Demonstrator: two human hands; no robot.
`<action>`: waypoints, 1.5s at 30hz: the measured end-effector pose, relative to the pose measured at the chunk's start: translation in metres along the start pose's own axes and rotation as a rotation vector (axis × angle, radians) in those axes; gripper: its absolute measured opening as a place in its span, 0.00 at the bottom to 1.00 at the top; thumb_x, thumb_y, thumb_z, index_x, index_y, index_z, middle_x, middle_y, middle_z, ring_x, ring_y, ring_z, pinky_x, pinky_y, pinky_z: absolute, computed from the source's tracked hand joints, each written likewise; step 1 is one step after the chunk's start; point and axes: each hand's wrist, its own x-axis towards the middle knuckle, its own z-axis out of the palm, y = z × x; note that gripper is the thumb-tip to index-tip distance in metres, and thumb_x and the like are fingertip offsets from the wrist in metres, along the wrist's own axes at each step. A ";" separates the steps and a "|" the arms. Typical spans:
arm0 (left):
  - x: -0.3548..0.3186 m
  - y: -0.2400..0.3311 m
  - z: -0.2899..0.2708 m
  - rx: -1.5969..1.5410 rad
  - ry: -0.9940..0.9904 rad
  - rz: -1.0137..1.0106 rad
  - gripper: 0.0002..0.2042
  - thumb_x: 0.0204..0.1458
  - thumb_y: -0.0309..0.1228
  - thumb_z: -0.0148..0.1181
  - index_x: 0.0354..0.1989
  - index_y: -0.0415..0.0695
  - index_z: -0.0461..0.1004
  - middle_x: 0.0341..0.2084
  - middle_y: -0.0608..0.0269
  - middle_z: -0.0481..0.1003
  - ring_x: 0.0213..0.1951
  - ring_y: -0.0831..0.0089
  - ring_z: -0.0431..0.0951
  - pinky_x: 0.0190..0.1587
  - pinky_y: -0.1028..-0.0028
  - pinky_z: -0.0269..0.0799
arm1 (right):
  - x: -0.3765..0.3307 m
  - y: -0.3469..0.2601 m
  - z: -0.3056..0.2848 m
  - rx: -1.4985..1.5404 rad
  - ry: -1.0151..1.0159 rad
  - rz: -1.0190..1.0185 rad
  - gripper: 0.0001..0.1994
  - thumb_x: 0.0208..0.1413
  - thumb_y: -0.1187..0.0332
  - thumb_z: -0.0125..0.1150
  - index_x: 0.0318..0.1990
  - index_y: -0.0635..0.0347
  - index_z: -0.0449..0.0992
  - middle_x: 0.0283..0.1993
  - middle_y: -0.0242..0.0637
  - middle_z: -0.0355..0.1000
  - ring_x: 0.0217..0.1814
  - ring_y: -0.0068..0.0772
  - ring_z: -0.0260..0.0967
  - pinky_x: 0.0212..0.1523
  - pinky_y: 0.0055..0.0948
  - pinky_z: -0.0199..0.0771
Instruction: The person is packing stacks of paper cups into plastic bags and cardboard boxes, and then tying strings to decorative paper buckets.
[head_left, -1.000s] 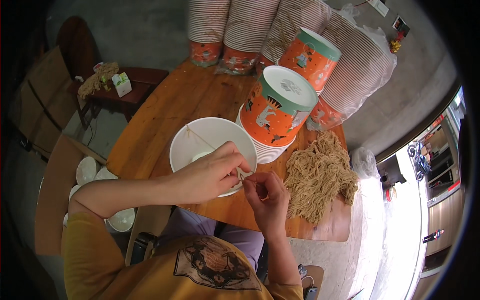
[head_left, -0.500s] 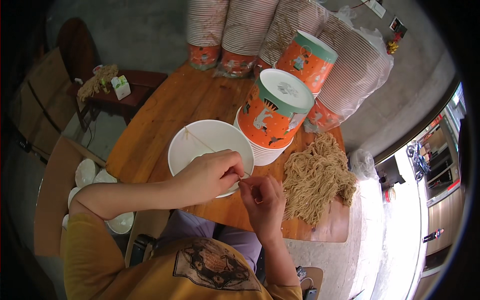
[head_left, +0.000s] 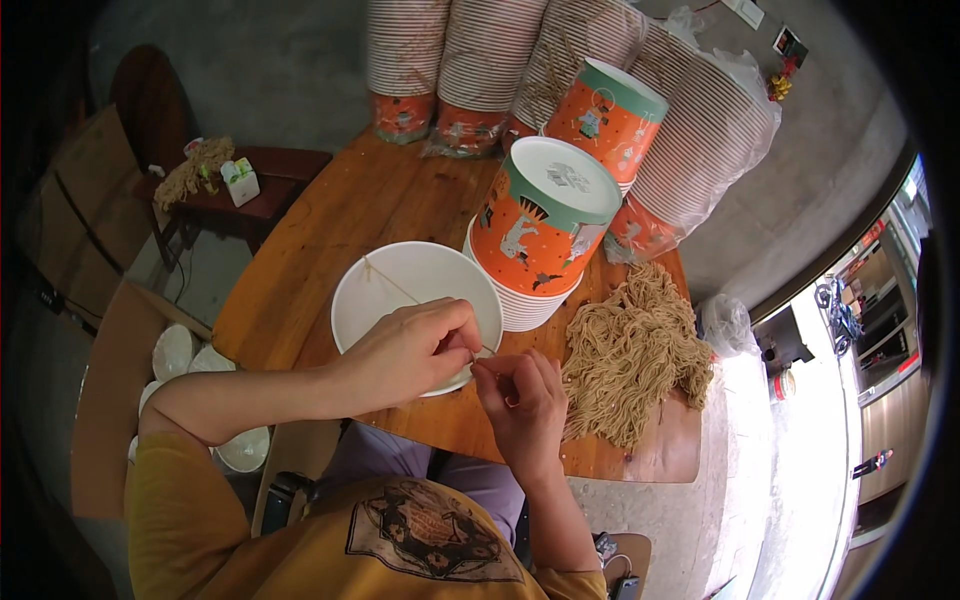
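Observation:
A white paper bucket (head_left: 360, 305) rests on the wooden table in front of me, its wide mouth facing up. From its far rim a thin tan string (head_left: 388, 282) runs across the opening to my fingers. My left hand (head_left: 420, 345) reaches over the near side of the bucket, thumb and forefinger pinched on the string. Just right of the bucket's near rim, my right hand (head_left: 525, 395) pinches the string's end too. The fingertips of both hands nearly meet, and they hide the detail there. Beside my right hand lies a loose heap of tan strings (head_left: 635, 360).
Upturned orange-and-green paper buckets (head_left: 530, 235) are stacked behind the white one. Tall plastic-wrapped bucket stacks (head_left: 490, 60) line the table's back. A cardboard box (head_left: 105, 400) holding white buckets stands at left. Beyond it, a dark red bench (head_left: 285, 165) carries more string and a small carton.
The view has shifted slightly. Both hands keep their pinch on the string near the bucket's rim, with only a tiny movement of the fingers.

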 end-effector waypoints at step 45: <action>0.017 0.000 0.007 -0.304 -0.195 -0.170 0.17 0.55 0.22 0.56 0.51 0.42 0.60 0.33 0.64 0.73 0.36 0.80 0.72 0.42 0.78 0.66 | -0.009 0.019 -0.007 0.096 0.035 0.062 0.12 0.47 0.79 0.65 0.40 0.55 0.75 0.29 0.35 0.66 0.28 0.29 0.68 0.23 0.26 0.69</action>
